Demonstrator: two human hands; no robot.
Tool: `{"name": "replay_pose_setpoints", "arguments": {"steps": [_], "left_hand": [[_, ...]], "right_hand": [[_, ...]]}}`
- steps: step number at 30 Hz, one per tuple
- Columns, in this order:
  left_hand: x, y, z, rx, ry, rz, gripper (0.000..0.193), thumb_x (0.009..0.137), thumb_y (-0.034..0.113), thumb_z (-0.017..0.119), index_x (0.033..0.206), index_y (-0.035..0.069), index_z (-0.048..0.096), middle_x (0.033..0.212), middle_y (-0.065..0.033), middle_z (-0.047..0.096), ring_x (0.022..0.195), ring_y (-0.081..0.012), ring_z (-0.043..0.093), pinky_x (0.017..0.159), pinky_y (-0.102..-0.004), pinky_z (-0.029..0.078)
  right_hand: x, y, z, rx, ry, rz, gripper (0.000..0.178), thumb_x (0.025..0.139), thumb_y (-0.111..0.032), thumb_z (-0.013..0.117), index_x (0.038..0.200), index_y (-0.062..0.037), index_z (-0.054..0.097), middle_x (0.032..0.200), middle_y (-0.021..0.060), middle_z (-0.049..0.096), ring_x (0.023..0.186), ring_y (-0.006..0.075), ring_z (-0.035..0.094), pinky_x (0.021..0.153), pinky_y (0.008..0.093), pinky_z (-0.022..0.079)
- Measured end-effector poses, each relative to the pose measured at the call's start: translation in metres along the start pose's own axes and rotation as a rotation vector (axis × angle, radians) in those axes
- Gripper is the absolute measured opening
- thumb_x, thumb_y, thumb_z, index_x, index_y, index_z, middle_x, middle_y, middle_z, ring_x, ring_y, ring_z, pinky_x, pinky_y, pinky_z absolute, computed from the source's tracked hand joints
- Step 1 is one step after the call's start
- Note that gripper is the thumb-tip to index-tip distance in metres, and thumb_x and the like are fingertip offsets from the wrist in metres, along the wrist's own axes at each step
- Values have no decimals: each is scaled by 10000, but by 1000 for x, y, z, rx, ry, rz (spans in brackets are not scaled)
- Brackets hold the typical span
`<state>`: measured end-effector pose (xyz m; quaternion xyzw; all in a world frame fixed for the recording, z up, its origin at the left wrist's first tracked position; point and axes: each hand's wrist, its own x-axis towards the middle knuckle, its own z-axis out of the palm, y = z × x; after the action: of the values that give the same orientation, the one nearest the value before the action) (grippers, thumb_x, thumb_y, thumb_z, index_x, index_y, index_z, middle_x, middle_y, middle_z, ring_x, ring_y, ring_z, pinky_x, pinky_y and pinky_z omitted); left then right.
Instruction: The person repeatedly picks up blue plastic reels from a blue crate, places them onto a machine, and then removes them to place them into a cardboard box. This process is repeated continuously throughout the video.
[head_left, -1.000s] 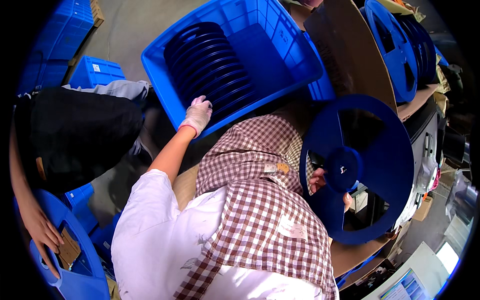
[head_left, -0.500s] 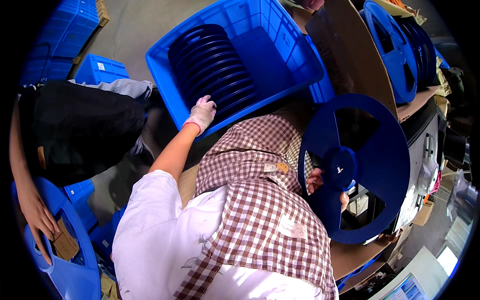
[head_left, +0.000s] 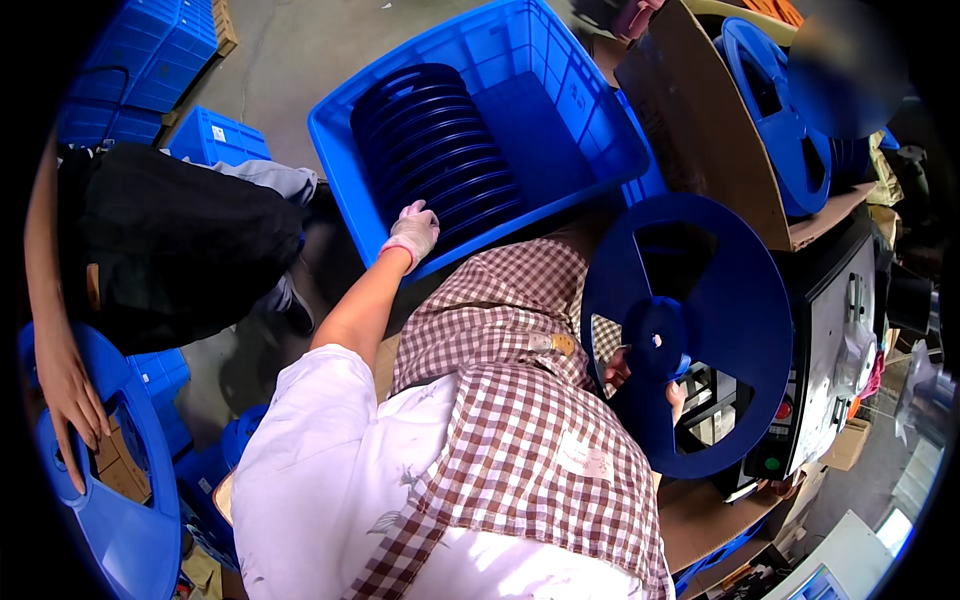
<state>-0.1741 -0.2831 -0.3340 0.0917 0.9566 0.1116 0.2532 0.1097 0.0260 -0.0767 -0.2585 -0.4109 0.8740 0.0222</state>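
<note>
Right fingers (head_left: 617,369) grasp the dark-blue round plastic reel (head_left: 727,314), right of centre; I'd steady it near the hub (head_left: 657,340) against tilting. Gloved left fingers (head_left: 416,212) at dark disc row (head_left: 432,150) in bright-blue rectangular plastic bin (head_left: 545,140), upper centre; can't tell if gripping.

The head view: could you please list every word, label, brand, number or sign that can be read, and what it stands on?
No text is clear enough to quote.
Pale patch on the checked apron: printing too small to read.
White label on the blue crate at upper left: too small.
Mark on the inner wall of the blue bin: too small.
Cardboard flap: faint print, blurred.
Screen at lower right: cut off, unreadable.
</note>
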Motion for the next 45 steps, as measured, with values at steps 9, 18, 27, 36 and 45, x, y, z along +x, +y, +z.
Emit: {"name": "replay_pose_setpoints", "arguments": {"steps": [9,18,27,36,45], "left_hand": [[13,-2,-11,-291,107,301,199,896,183,528,942,82,693,1101,-140,649,1096,-330,591,938,-426,479],[-42,289,-247,-864,150,954,234,946,35,592,1179,13,590,986,-59,670,892,-109,620,806,-246,506],[0,567,-272,426,194,582,993,865,655,561,1565,92,138,1335,-258,552,1199,-372,588,994,-423,484],[92,619,-225,391,33,334,1011,841,483,579,1575,121,-15,1563,-206,290,1408,-361,376,1123,-502,341],[109,608,-212,228,61,259,1061,831,536,615,1573,158,-42,1542,-243,308,1362,-448,405,1073,-607,352]], "right_hand": [[-16,-1,-30,14,77,66,716,808,-504,605,1346,-51,469,1038,159,606,903,257,586,838,368,463],[-35,12,-51,142,72,-108,706,796,-502,610,1273,11,519,1072,154,626,948,227,606,908,340,463],[-81,-6,-56,224,228,-309,813,735,-496,690,1292,55,474,1053,173,615,938,237,594,865,354,459],[-114,-15,-69,277,369,-504,825,729,-486,699,1294,66,461,1054,184,605,924,250,589,843,363,464],[-128,-2,-71,309,400,-706,839,723,-477,708,1296,78,449,1055,195,595,910,263,585,821,371,469]]}}
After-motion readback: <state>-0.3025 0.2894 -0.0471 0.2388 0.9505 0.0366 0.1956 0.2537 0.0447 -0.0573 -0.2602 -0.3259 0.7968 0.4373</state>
